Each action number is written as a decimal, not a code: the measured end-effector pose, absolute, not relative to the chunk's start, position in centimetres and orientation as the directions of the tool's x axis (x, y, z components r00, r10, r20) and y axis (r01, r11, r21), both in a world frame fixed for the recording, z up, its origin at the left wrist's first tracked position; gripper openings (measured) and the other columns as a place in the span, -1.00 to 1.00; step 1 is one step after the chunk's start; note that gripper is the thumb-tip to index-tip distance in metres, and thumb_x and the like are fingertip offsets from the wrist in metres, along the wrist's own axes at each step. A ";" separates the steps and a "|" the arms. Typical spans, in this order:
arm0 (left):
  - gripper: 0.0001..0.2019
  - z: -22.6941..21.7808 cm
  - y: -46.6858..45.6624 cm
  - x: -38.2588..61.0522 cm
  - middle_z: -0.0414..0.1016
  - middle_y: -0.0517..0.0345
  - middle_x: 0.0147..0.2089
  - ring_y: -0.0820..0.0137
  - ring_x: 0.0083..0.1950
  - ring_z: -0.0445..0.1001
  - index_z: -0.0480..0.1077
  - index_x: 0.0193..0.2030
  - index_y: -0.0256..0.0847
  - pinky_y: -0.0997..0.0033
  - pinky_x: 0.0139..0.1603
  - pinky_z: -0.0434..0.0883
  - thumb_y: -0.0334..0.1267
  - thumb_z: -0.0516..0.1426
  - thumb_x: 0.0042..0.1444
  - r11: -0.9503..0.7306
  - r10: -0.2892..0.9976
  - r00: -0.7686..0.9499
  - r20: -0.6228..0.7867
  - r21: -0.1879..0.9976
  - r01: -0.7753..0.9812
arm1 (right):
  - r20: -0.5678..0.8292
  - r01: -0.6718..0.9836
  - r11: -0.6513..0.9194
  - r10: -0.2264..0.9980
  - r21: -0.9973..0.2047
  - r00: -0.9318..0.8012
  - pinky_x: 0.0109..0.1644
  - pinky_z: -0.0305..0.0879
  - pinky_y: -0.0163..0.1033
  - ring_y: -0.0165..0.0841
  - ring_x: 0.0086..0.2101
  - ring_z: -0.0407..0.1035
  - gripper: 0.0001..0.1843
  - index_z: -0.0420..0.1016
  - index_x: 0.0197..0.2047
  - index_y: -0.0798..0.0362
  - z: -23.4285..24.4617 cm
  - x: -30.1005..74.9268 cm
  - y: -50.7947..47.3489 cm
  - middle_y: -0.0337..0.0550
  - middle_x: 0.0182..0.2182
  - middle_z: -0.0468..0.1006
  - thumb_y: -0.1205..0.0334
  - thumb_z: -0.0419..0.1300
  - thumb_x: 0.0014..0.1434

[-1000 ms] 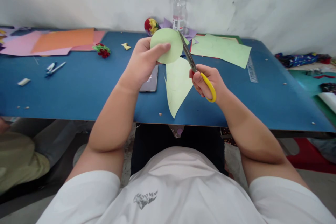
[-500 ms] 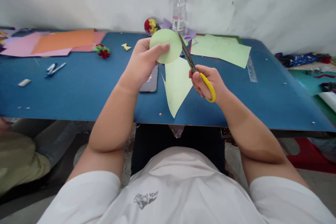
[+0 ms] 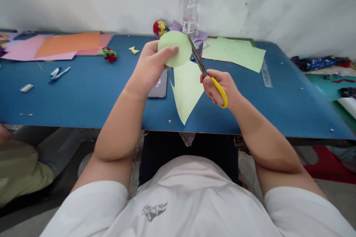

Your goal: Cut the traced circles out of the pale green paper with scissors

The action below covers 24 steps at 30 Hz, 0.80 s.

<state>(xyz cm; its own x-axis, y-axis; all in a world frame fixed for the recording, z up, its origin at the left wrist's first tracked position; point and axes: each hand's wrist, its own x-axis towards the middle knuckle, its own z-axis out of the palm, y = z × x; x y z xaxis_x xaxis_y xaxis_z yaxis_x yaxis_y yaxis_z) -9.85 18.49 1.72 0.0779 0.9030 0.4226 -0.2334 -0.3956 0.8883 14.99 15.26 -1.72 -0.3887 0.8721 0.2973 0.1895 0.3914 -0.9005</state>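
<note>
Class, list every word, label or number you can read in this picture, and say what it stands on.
"ANTA OUTDOOR", upside down, on the white shirt; last letters unsure.
Bottle label: too small to read.
Ruler marks: too small.
Phone screen: blurred.

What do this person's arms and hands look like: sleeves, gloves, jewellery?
Left hand and right hand are bare: no gloves, rings or watch visible. Forearms are uncovered. Short white T-shirt sleeves end above the elbows; the shirt bears a small dark printed logo on the chest.
</note>
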 end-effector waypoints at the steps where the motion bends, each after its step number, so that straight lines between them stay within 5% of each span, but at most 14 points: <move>1: -0.78 1.8 18.5 -9.9 0.61 -0.01 -0.28 0.29 -0.27 0.59 0.70 -0.30 -0.23 0.30 -0.26 0.53 -0.13 0.50 0.20 -0.392 0.905 0.075 0.419 0.888 -0.240 | 0.298 0.191 0.393 0.872 -0.900 -0.388 -0.67 0.04 -0.22 -0.46 -0.70 0.12 -0.16 0.45 -0.29 -0.04 -1.7 15.0 15.2 -0.38 -0.64 0.24 -0.75 0.33 0.20; 7: -0.80 1.9 18.3 -10.0 0.58 0.05 -0.29 0.38 -0.32 0.56 0.71 -0.28 -0.24 0.37 -0.27 0.54 -0.16 0.50 0.23 -0.372 0.914 0.065 0.400 0.892 -0.255 | 0.293 0.203 0.388 0.877 -0.899 -0.381 -0.63 0.04 -0.22 -0.47 -0.69 0.11 -0.13 0.49 -0.25 -0.02 -1.4 14.8 15.1 -0.37 -0.61 0.25 -0.77 0.32 0.18; 15: -0.74 0.7 20.2 -10.2 0.63 0.05 -0.20 0.23 -0.21 0.53 0.71 -0.23 -0.04 0.21 -0.25 0.53 0.04 0.52 0.15 -0.394 0.915 0.017 0.404 0.900 -0.186 | 0.286 0.217 0.384 0.882 -0.897 -0.375 -0.59 0.01 -0.21 -0.47 -0.65 0.10 -0.12 0.46 -0.26 -0.03 -1.6 14.7 15.4 -0.35 -0.57 0.25 -0.79 0.31 0.16; 24: -0.69 0.3 20.7 -10.9 0.57 0.06 -0.26 0.25 -0.21 0.47 0.62 -0.27 -0.07 0.20 -0.25 0.42 0.07 0.52 0.16 -0.407 0.906 0.067 0.419 0.903 -0.139 | 0.304 0.241 0.415 0.870 -0.877 -0.388 -0.52 -0.02 -0.21 -0.46 -0.60 0.09 -0.12 0.45 -0.25 -0.03 -1.6 14.7 15.4 -0.34 -0.57 0.24 -0.79 0.27 0.21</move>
